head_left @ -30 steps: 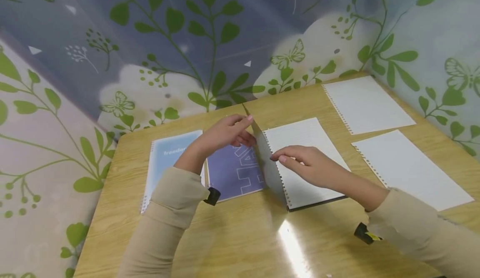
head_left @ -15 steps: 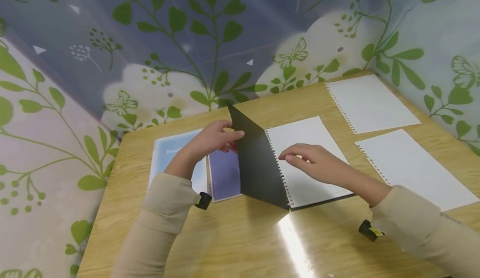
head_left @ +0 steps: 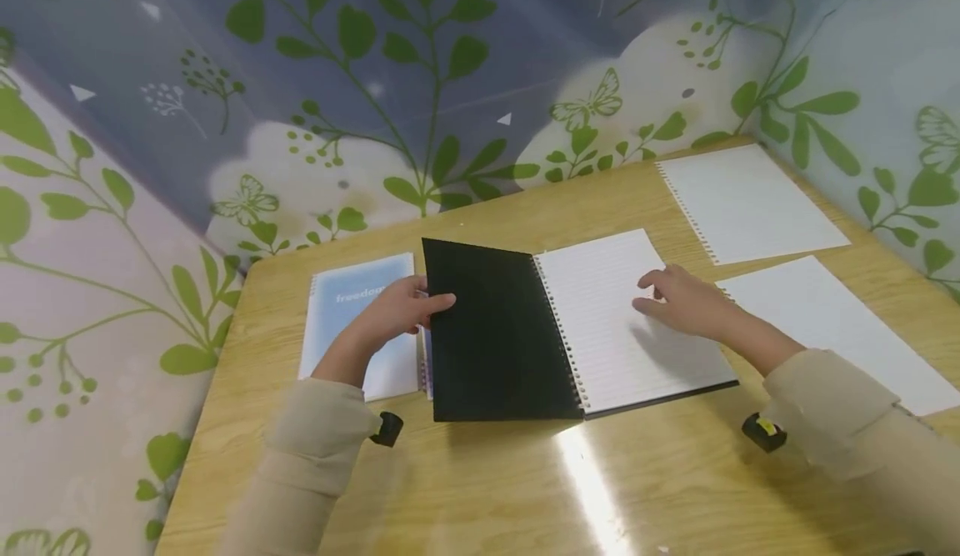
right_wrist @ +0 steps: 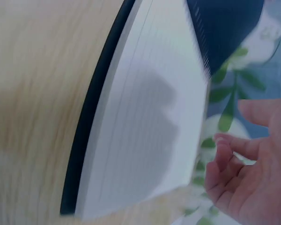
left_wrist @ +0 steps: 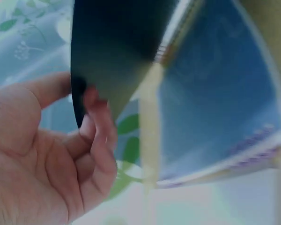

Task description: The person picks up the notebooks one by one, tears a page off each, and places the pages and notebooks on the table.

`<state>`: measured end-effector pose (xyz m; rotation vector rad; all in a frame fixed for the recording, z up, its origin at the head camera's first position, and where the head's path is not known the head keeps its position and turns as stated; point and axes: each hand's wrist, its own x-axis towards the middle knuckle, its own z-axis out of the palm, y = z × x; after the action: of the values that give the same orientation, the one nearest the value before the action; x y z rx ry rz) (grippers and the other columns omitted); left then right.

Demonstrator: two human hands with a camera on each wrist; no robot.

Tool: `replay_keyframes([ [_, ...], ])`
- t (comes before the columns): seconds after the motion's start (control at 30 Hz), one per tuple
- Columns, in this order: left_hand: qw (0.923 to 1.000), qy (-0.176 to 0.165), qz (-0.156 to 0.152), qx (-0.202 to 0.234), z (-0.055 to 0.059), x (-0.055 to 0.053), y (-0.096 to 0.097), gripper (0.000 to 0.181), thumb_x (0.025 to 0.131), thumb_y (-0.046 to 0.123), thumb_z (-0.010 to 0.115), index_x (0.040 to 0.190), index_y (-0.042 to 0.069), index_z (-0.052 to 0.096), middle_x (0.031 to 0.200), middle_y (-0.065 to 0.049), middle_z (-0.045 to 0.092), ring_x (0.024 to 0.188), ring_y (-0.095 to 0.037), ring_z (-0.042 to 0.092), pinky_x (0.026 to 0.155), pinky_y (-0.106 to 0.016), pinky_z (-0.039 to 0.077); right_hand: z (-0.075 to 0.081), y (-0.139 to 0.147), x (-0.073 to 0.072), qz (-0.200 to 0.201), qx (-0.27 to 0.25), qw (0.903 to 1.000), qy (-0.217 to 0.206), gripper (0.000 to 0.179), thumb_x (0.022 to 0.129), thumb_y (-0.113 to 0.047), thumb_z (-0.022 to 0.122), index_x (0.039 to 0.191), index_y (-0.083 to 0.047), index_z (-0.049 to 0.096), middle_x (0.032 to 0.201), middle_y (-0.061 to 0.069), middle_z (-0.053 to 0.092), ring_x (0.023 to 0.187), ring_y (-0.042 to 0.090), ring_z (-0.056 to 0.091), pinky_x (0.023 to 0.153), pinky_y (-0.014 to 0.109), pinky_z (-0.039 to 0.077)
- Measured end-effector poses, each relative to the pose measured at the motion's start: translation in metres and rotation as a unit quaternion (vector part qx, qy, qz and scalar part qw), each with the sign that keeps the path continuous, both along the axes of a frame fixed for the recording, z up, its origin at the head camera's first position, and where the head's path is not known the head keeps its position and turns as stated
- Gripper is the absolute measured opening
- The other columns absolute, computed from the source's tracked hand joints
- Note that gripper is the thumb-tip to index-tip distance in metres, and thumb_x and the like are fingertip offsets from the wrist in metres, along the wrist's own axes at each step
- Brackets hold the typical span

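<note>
An open spiral notebook lies on the wooden table, its black cover point(head_left: 498, 339) raised at a tilt on the left of the lined white page point(head_left: 611, 331). My left hand point(head_left: 393, 314) pinches the cover's outer edge, thumb on the black side and fingers behind, as the left wrist view also shows. Over the right part of the page hovers my right hand point(head_left: 690, 302), fingers loosely bent and holding nothing; its shadow falls on the paper. A purple notebook point(left_wrist: 220, 93) is mostly hidden behind the cover in the head view.
Left of the cover lies a light blue notebook point(head_left: 352, 277) with "freedom" on it. Two loose torn-out sheets are at the right, a far sheet point(head_left: 753, 202) and a near sheet point(head_left: 855, 339) partly behind the right arm. Patterned walls stand at the table's back edge.
The cover has swung left from nearly upright, with my left hand moving left and down along with it. My right hand has moved from the spiral side rightward across the page.
</note>
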<state>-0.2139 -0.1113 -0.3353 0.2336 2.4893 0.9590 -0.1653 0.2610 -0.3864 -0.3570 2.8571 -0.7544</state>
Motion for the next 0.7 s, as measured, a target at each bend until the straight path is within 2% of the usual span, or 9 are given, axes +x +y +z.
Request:
replay_keyframes([
  [0.07,0.9994,0.014,0.013,-0.028,-0.015,0.002,-0.004,0.046,0.090,0.041,0.056,0.114,0.002,0.047,0.089,-0.012,0.060,0.085,-0.029,0.059,0.078,-0.042,0.048,-0.006,0.010,-0.007,-0.023,0.028,0.9988,-0.034,0.059,0.094,-0.036,0.048,0.129,0.010,0.041,0.117,0.032,0.044,0.097,0.040,0.054,0.072,0.048,0.048],
  [0.13,0.9971,0.024,0.026,-0.068,-0.028,0.005,-0.006,0.056,0.088,0.042,0.057,0.124,0.000,0.045,0.105,-0.017,0.062,0.095,-0.032,0.059,0.081,-0.044,0.047,-0.012,0.017,-0.013,-0.044,0.043,0.9963,-0.061,0.070,0.093,-0.041,0.047,0.133,0.014,0.032,0.124,0.038,0.034,0.107,0.049,0.047,0.077,0.055,0.046],
  [0.23,0.9913,0.026,0.032,-0.125,-0.044,0.009,-0.008,0.077,0.087,0.046,0.057,0.140,-0.002,0.029,0.135,-0.022,0.046,0.119,-0.036,0.049,0.093,-0.049,0.043,-0.022,0.023,-0.020,-0.072,0.063,0.9916,-0.087,0.082,0.091,-0.050,0.046,0.134,0.018,0.027,0.129,0.043,0.025,0.113,0.056,0.037,0.082,0.060,0.041],
  [0.33,0.9861,0.019,0.024,-0.163,-0.055,0.012,-0.008,0.086,0.086,0.050,0.057,0.144,-0.002,0.021,0.141,-0.023,0.039,0.124,-0.038,0.044,0.097,-0.051,0.040,-0.030,0.023,-0.025,-0.092,0.074,0.9873,-0.106,0.090,0.088,-0.055,0.047,0.132,0.020,0.025,0.127,0.043,0.023,0.109,0.056,0.038,0.078,0.059,0.042],
  [0.43,0.9812,0.018,0.017,-0.191,-0.061,0.014,-0.007,0.090,0.084,0.052,0.057,0.145,-0.002,0.017,0.141,-0.023,0.039,0.123,-0.039,0.045,0.096,-0.051,0.041,-0.033,0.021,-0.027,-0.107,0.078,0.9843,-0.116,0.094,0.085,-0.058,0.050,0.131,0.021,0.025,0.124,0.043,0.023,0.107,0.057,0.037,0.077,0.059,0.042],
  [0.5,0.9750,0.027,0.010,-0.220,-0.061,0.014,-0.005,0.091,0.084,0.054,0.057,0.145,-0.002,0.018,0.136,-0.023,0.045,0.117,-0.038,0.051,0.089,-0.049,0.046,-0.032,0.020,-0.028,-0.113,0.080,0.9835,-0.117,0.094,0.084,-0.058,0.051,0.130,0.021,0.026,0.123,0.043,0.023,0.107,0.057,0.035,0.077,0.059,0.041],
  [0.6,0.9617,0.042,0.002,-0.271,-0.056,0.013,-0.002,0.092,0.082,0.057,0.057,0.144,-0.001,0.022,0.122,-0.021,0.057,0.099,-0.033,0.061,0.070,-0.041,0.050,-0.027,0.017,-0.029,-0.117,0.078,0.9835,-0.114,0.092,0.084,-0.055,0.052,0.129,0.020,0.026,0.123,0.043,0.022,0.108,0.058,0.033,0.077,0.059,0.040],
  [0.7,0.9456,0.044,-0.004,-0.322,-0.051,0.012,0.002,0.090,0.081,0.061,0.056,0.143,0.002,0.028,0.104,-0.015,0.065,0.079,-0.027,0.063,0.055,-0.035,0.045,-0.026,0.016,-0.029,-0.115,0.076,0.9836,-0.117,0.092,0.084,-0.054,0.052,0.131,0.020,0.024,0.124,0.043,0.020,0.110,0.058,0.031,0.079,0.061,0.039],
])
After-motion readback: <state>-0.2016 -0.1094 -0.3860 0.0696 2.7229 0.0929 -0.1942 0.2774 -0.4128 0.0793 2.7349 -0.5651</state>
